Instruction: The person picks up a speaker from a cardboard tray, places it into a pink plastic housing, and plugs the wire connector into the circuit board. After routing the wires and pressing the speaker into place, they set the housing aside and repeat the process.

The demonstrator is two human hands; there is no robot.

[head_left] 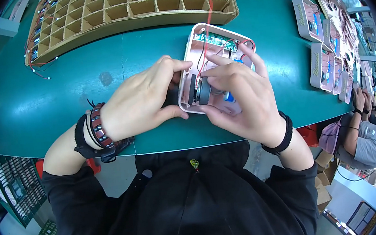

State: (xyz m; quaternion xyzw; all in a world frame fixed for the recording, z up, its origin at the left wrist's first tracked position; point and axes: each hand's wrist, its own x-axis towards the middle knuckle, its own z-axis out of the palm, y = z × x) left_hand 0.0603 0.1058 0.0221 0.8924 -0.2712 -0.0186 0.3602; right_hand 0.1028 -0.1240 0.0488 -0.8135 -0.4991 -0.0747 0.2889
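A pale pink plastic housing with a white rim (184, 67) sits tilted on the table in front of me, its open side up. My left hand (142, 99) grips its left wall, fingertips at the upper edge and thumb at the lower corner. Inside, my right hand (246, 94) has its fingers on a round black speaker (204, 91) by the left wall, with its thumb near the lower rim. A green circuit board (219, 42) lies along the far end. Red and black wires (207, 30) run across, one red lead reaching out past the rim. A blue part (229, 97) is partly hidden under my right hand.
A cardboard divider box (141, 25) stands at the back left, with small wired parts (36, 46) along its left side. Several similar pink housings (320, 67) line the right side. Another person (367, 142) works at the far right. A green crate (13, 181) is at lower left.
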